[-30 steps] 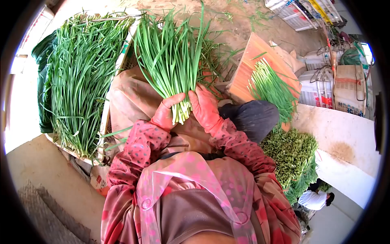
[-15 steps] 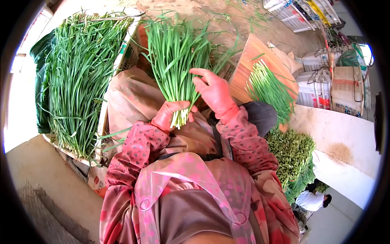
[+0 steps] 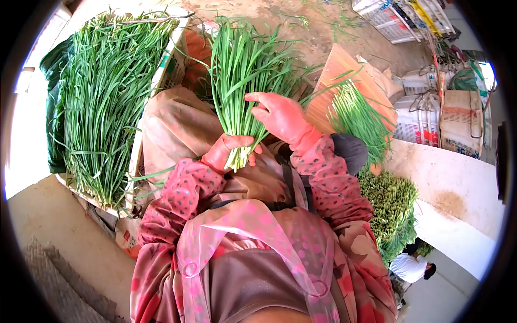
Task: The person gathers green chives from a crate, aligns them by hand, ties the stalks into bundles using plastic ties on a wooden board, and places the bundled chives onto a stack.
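My left hand (image 3: 222, 153), in a pinkish rubber glove, is closed around the pale stem ends of a bunch of garlic chives (image 3: 240, 81). The green leaves fan upward and away from me over my lap. My right hand (image 3: 283, 117), gloved the same way, is at the right side of the bunch. Its fingers are partly bent and apart, with the fingertips over the stems. Whether they press on the stems I cannot tell.
A crate (image 3: 135, 156) heaped with loose chives stands at left. To the right, a bundle of chives (image 3: 358, 116) lies on a wooden board (image 3: 328, 89), and many upright bundles (image 3: 389, 207) stand below it. Stacked crates (image 3: 417, 121) are farther right. Another person (image 3: 412, 267) is at lower right.
The leaf tops of the bunch have swung a little to the right. My right hand has shifted slightly and turned, staying beside the stems. My left hand keeps its hold.
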The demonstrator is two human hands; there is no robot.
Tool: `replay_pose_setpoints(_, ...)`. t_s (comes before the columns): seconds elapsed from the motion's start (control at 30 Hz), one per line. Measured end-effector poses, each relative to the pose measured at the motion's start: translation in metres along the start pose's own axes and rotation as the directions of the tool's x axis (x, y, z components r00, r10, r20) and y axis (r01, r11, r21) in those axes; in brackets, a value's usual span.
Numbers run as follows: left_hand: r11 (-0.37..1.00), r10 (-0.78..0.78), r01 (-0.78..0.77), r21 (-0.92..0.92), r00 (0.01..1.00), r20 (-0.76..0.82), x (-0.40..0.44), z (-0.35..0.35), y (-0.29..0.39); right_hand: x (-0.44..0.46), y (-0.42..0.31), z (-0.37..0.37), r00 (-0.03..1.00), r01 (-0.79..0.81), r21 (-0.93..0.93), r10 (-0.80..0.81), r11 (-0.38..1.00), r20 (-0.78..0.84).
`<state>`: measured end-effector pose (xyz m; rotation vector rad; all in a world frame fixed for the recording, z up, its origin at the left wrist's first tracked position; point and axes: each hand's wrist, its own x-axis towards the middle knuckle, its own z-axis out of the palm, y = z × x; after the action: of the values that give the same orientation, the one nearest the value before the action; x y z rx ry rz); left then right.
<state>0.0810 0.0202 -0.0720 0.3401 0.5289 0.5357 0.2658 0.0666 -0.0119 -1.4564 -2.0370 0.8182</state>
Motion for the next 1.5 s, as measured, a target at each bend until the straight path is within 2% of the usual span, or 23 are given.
replay_pose_setpoints(0.1, 1.0, -0.018, 0.018, 0.014, 1.0, 0.002, 0.001, -0.004, -0.003, 0.005, 0.006, -0.009, 0.994, 0.088, -0.191, -0.074, 0.978, 0.081)
replay_pose_setpoints(0.17, 0.999, -0.034, 0.034, 0.019, 0.999, 0.002, 0.002, -0.004, -0.003, 0.007, 0.004, -0.01, 0.993, 0.105, -0.193, -0.091, 0.976, 0.079)
replay_pose_setpoints(0.27, 0.995, 0.072, -0.07, -0.066, 0.997, 0.016, 0.001, -0.004, -0.004, -0.001, -0.012, -0.022, 0.978, 0.208, -0.316, -0.204, 0.926, 0.045)
replay_pose_setpoints(0.43, 0.97, 0.134, -0.122, -0.211, 0.99, 0.045, 0.007, -0.011, -0.003, -0.019, -0.019, -0.014, 0.966, 0.249, 0.012, -0.248, 0.968, -0.072)
replay_pose_setpoints(0.47, 0.953, 0.151, -0.139, -0.27, 0.988, 0.026, 0.009, -0.015, -0.006, -0.025, -0.025, -0.008, 0.998, 0.048, 0.412, -0.058, 0.91, 0.01)
replay_pose_setpoints(0.5, 0.932, 0.168, -0.157, -0.328, 0.986, 0.006, 0.01, -0.014, -0.006, -0.028, -0.032, -0.003, 0.983, -0.176, 0.721, 0.087, 0.67, 0.159)
replay_pose_setpoints(0.53, 0.928, 0.174, -0.149, -0.342, 0.984, 0.042, 0.011, -0.012, -0.005, -0.029, -0.037, 0.003, 0.954, -0.301, 0.822, 0.145, 0.484, 0.263)
replay_pose_setpoints(0.57, 0.928, 0.174, -0.15, -0.341, 0.984, 0.04, 0.006, -0.012, -0.003, -0.031, -0.043, 0.0, 0.954, -0.301, 0.823, 0.144, 0.483, 0.264)
replay_pose_setpoints(0.6, 0.925, 0.033, 0.012, -0.379, 0.993, 0.113, -0.004, -0.005, 0.008, -0.031, -0.051, -0.006, 0.879, -0.45, 0.775, 0.064, 0.443, 0.473)
replay_pose_setpoints(0.67, 0.923, -0.12, 0.096, -0.374, 0.992, -0.042, -0.003, -0.007, 0.003, -0.042, -0.062, 0.001, 0.672, -0.642, 0.661, -0.128, 0.39, 0.729)
replay_pose_setpoints(0.7, 0.917, -0.053, 0.061, -0.394, 0.998, 0.031, 0.004, -0.019, 0.001, -0.046, -0.061, 0.004, 0.612, -0.537, 0.636, -0.263, 0.555, 0.746)
replay_pose_setpoints(0.77, 0.966, 0.112, -0.13, -0.222, 0.989, -0.092, 0.008, -0.015, 0.001, -0.038, -0.074, -0.023, 0.494, -0.671, 0.515, -0.196, 0.533, 0.847)
replay_pose_setpoints(0.83, 0.967, 0.095, -0.097, -0.236, 0.995, -0.022, 0.01, -0.025, 0.0, -0.047, -0.056, -0.019, 0.71, -0.685, 0.667, 0.065, 0.294, 0.701)
replay_pose_setpoints(0.87, 0.968, 0.077, -0.063, -0.243, 0.996, 0.047, 0.011, -0.028, -0.001, -0.049, -0.052, -0.015, 0.798, -0.597, 0.658, 0.254, 0.458, 0.547)
replay_pose_setpoints(0.9, 0.968, 0.074, -0.06, -0.243, 0.996, 0.05, 0.01, -0.024, 0.0, -0.042, -0.053, -0.013, 0.743, -0.663, 0.429, 0.467, 0.613, 0.48)
replay_pose_setpoints(0.97, 0.965, 0.108, -0.122, -0.232, 0.991, -0.074, 0.009, -0.008, 0.002, -0.048, -0.039, 0.008, 0.881, -0.444, 0.209, 0.383, 0.871, 0.277)
replay_pose_setpoints(1.0, 0.944, 0.149, -0.174, -0.28, 0.983, -0.111, 0.009, -0.005, 0.001, -0.045, -0.04, 0.015, 0.881, -0.445, 0.207, 0.386, 0.871, 0.273)
replay_pose_setpoints(1.07, 0.945, 0.151, -0.187, -0.268, 0.977, -0.15, 0.012, -0.01, -0.006, -0.038, -0.041, 0.029, 0.945, -0.285, -0.275, 0.318, 0.918, 0.08)
replay_pose_setpoints(1.1, 0.946, 0.155, -0.202, -0.255, 0.969, -0.193, 0.012, -0.013, -0.009, -0.038, -0.036, 0.034, 0.945, -0.282, -0.273, 0.315, 0.92, 0.083)
replay_pose_setpoints(1.2, 0.963, 0.11, -0.155, -0.219, 0.972, -0.206, 0.008, -0.021, -0.008, -0.038, -0.016, 0.051, 0.836, -0.54, 0.093, 0.52, 0.837, 0.174)
replay_pose_setpoints(1.23, 0.97, 0.089, -0.131, -0.203, 0.974, -0.207, 0.009, -0.023, -0.008, -0.04, -0.012, 0.052, 0.836, -0.54, 0.091, 0.521, 0.837, 0.17)
replay_pose_setpoints(1.3, 0.965, 0.111, -0.167, -0.201, 0.957, -0.267, 0.013, -0.022, -0.013, -0.044, -0.01, 0.053, 0.773, -0.626, 0.504, 0.557, 0.594, 0.303)
replay_pose_setpoints(1.5, 0.981, 0.149, -0.178, -0.081, 0.949, -0.279, 0.013, -0.019, -0.012, -0.047, -0.016, 0.054, 0.713, -0.683, 0.502, 0.634, 0.531, 0.299)
